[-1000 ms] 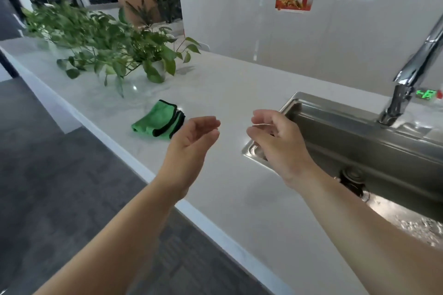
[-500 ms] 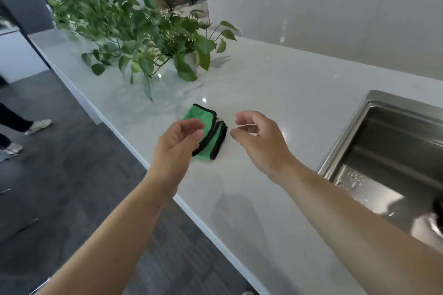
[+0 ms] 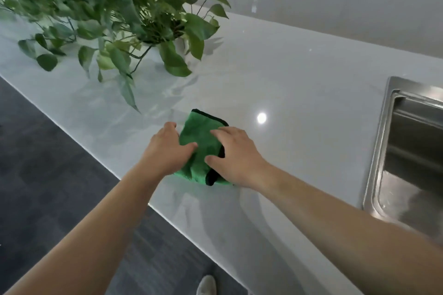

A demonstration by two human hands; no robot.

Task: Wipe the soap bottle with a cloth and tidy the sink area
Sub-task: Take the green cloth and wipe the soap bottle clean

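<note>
Setting: a long pale glossy counter (image 3: pixel 299 84) against a plain light wall, with dark floor along its near edge.
Plant: a leafy potted plant (image 3: pixel 134 19) stands at the back left of the counter, its vines trailing over the surface.
Sink: the steel sink (image 3: pixel 381 151) shows at the right edge, well apart from my hands.
Cloth: a folded green cloth (image 3: pixel 201 151) with black trim lies flat near the counter's front edge.
Left hand: my left hand (image 3: pixel 167 151) rests palm-down on the cloth's left side, fingers spread, not closed around it.
Right hand: my right hand (image 3: pixel 232 153) lies on its right side, fingers curled at the trim; I cannot tell whether it pinches the fabric.
Soap bottle: not in view.
Progress: I judge this the very start. The cloth is only being gathered; wiping the bottle and tidying around the sink are all left.
</note>
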